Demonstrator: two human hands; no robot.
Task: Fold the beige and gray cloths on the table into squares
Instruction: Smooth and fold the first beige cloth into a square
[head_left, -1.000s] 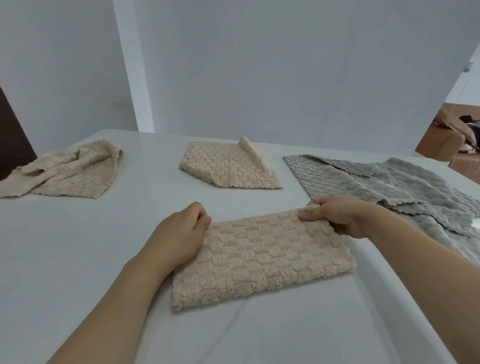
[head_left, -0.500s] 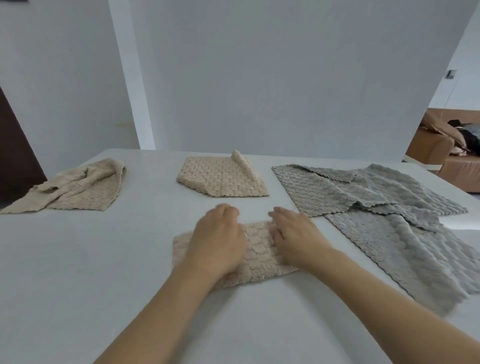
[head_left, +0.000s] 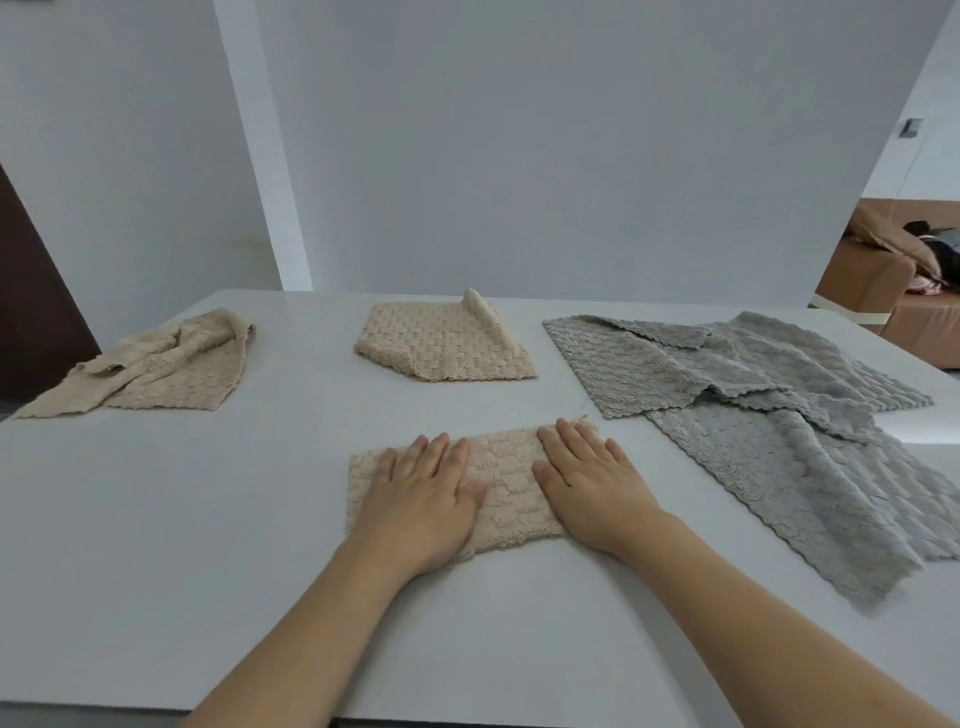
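Head camera looks down on a white table where both hands lie flat, fingers straight, on a folded beige cloth near the middle. Her left hand presses the cloth's left half, the right hand its right half, with a strip of weave bare between them. At 12 o'clock from that cloth sits a second beige cloth, folded, 1 corner curled up. At 10 o'clock lies a crumpled beige cloth. From 1 to 4 o'clock spread the gray cloths, overlapping and unfolded. A brown sofa shows beyond the table's far right.
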